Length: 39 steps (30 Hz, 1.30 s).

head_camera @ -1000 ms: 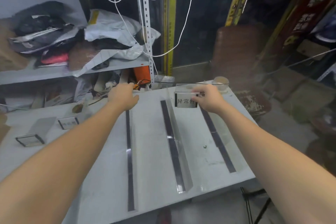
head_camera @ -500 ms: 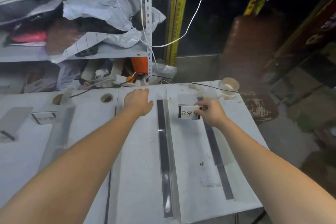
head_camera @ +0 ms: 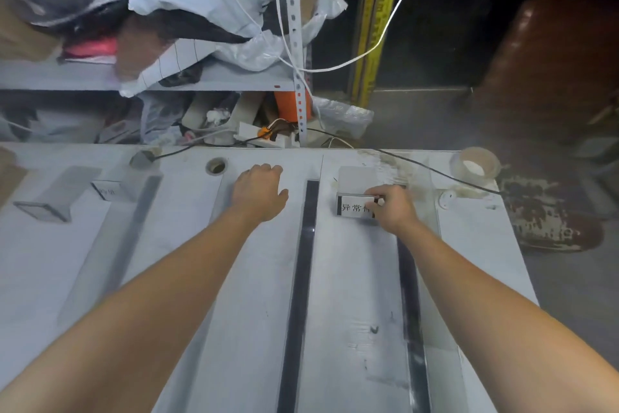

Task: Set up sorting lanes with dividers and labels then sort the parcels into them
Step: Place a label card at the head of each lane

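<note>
Neither hand has shifted much in half a second. Right hand (head_camera: pixel 393 210) fingers pinch the label (head_camera: pixel 353 208) by its right end. It stands near the bench (head_camera: pixel 469 245) far edge, between centre divider (head_camera: pixel 303 262) and right divider (head_camera: pixel 410 295), long axis across the lane, print facing the person. Left hand (head_camera: pixel 259 193) rests with fingers curled; I cannot tell whether they grip anything. The lane runs open toward the near edge.

My one camera sits on my head, looking forward and down at the worktop (head_camera: pixel 261 295) from close above. My left hand (head_camera: pixel 259 191) and right hand (head_camera: pixel 392 208) lie mid-view, with the shelf (head_camera: pixel 217 79) beyond.
</note>
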Available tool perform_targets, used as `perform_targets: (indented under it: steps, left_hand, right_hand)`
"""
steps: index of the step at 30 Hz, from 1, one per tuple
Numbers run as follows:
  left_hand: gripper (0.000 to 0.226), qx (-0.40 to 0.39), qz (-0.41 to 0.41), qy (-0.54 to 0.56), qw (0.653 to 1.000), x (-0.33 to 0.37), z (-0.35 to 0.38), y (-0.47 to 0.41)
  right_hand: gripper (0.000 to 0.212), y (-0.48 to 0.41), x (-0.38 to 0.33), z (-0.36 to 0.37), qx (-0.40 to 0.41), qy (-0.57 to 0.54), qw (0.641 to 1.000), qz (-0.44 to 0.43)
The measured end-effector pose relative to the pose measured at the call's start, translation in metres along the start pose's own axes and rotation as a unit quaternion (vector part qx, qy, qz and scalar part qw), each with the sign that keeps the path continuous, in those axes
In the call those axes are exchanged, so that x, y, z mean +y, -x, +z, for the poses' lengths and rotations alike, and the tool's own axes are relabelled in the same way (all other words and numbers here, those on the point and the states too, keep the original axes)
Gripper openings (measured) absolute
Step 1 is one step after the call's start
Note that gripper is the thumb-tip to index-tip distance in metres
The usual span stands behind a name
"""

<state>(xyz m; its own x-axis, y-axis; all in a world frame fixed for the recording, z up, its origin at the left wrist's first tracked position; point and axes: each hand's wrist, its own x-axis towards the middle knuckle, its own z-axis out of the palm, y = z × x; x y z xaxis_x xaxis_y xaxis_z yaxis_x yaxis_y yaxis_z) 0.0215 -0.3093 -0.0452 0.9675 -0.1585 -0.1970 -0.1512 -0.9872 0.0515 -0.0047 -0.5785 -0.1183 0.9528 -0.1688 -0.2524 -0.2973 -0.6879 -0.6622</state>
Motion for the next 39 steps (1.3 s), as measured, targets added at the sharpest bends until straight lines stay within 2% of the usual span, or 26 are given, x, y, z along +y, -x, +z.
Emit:
perform_targets:
  steps: [10,13,15,18,22,27,31,34,39]
  left_hand:
    - [0.051,-0.003,-0.019,-0.007,1.000,0.001,-0.004,-0.002]
    - [0.053,-0.004,-0.027,0.005,1.000,0.001,-0.010,0.003]
    - [0.055,-0.014,-0.031,0.010,0.999,-0.004,-0.017,0.009]
    - [0.062,-0.042,-0.033,0.015,0.998,-0.015,-0.030,0.022]
    - [0.064,-0.022,-0.060,0.019,0.998,-0.040,-0.054,0.045]
    - [0.054,0.019,-0.075,0.027,0.997,-0.086,-0.080,0.083]
    - [0.059,0.033,-0.097,0.033,0.994,-0.134,-0.093,0.115]
    - [0.062,0.051,-0.114,0.054,0.991,-0.179,-0.097,0.143]
    - [0.054,0.055,-0.138,0.058,0.987,-0.279,-0.092,0.194]
  right_hand:
    - [0.029,-0.014,0.006,-0.006,-0.026,0.044,0.999,0.009]
    - [0.037,-0.012,-0.004,-0.012,-0.043,0.072,0.996,0.008]
    - [0.044,-0.007,-0.018,-0.018,-0.047,0.096,0.994,-0.013]
    - [0.042,0.004,-0.048,-0.026,-0.039,0.127,0.988,-0.073]
    - [0.044,0.024,-0.097,-0.027,-0.042,0.195,0.970,-0.136]
    - [0.049,0.056,-0.158,-0.017,-0.047,0.235,0.957,-0.164]
    - [0.048,0.084,-0.203,0.003,-0.040,0.252,0.949,-0.185]
    - [0.048,0.103,-0.237,0.027,-0.042,0.249,0.947,-0.202]
    - [0.048,0.137,-0.299,0.085,-0.038,0.270,0.934,-0.230]
